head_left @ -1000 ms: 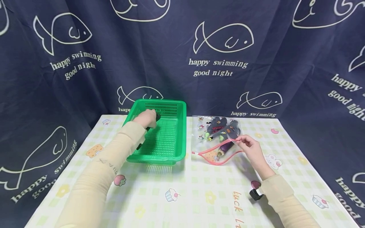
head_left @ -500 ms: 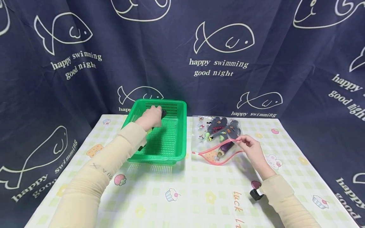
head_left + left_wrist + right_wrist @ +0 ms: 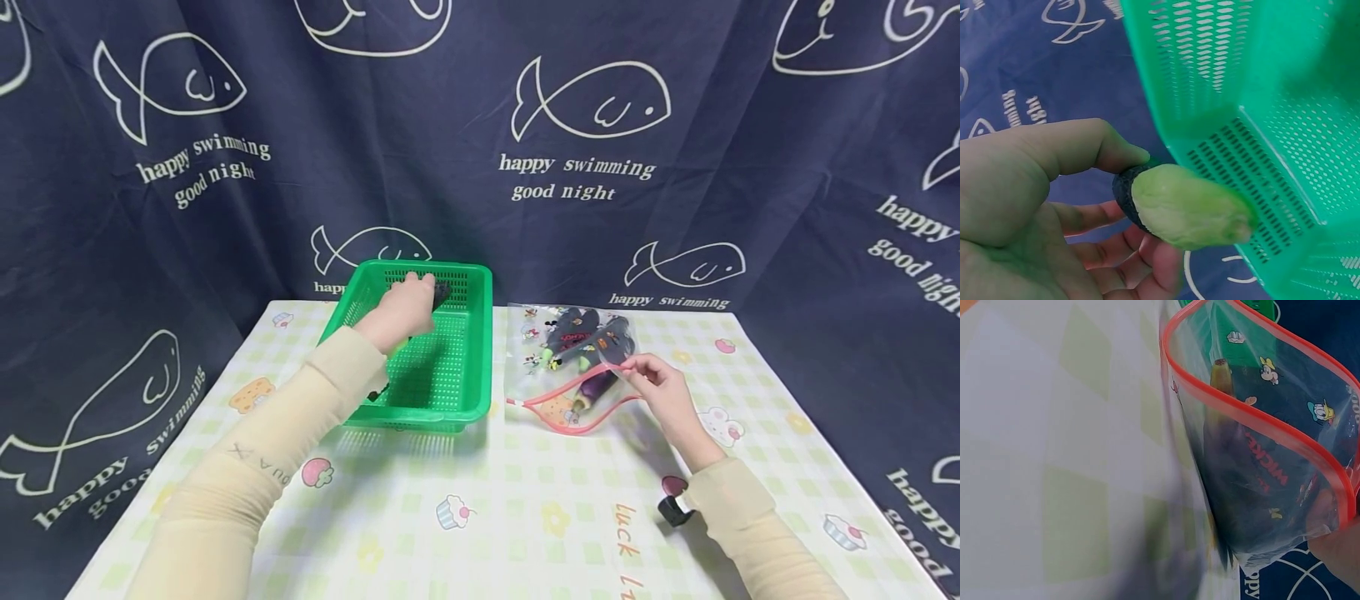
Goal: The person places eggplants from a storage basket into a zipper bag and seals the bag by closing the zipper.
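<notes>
My left hand (image 3: 401, 312) holds an eggplant (image 3: 442, 293) above the green basket (image 3: 486, 358). In the left wrist view, the thumb and fingers grip its dark body, and its pale green cap (image 3: 1188, 209) points at the basket's perforated wall. With thumb and fingers, my right hand (image 3: 663, 404) pinches the red rim of a clear zip bag (image 3: 525, 371), whose mouth stands parted. Several eggplants (image 3: 596, 387) lie inside the bag. One of them shows its stem (image 3: 1221, 374) through the plastic in the right wrist view.
The basket stands at the back left of a table (image 3: 510, 517) with a checked, printed cloth, and the bag lies to its right. A dark blue curtain (image 3: 450, 142) with fish drawings hangs right behind them. A small black device (image 3: 675, 510) sits at the right wrist.
My left hand has risen a little and moved right within the basket, bringing the eggplant along. The right hand and the bag have stayed in place.
</notes>
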`<state>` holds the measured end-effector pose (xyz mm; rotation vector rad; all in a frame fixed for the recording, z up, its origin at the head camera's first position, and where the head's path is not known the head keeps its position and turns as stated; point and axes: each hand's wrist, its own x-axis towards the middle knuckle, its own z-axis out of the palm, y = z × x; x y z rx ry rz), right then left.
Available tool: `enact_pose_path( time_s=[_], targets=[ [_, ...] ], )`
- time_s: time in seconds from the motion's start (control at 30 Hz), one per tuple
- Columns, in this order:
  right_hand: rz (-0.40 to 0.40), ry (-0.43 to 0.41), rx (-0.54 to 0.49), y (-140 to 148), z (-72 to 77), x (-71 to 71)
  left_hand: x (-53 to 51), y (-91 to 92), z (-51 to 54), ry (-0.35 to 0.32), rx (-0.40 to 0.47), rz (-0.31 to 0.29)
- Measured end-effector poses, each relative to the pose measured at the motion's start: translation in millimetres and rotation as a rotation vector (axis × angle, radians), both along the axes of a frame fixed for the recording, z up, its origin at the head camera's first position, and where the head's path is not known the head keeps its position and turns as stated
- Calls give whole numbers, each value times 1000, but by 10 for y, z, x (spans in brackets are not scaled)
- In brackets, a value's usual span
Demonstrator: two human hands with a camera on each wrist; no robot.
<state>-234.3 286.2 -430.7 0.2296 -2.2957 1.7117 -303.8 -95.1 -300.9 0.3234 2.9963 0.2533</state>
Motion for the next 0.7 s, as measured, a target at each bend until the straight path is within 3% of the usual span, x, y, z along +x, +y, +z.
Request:
enact_pose_path(
  time_s=[0.37, 0.7],
  targets=[
    [1, 10, -8, 6, -17, -24, 211, 91, 158, 62, 86, -57],
    [-3, 4, -3, -6, 17, 10, 380, 285, 94, 173, 103, -127]
  ],
)
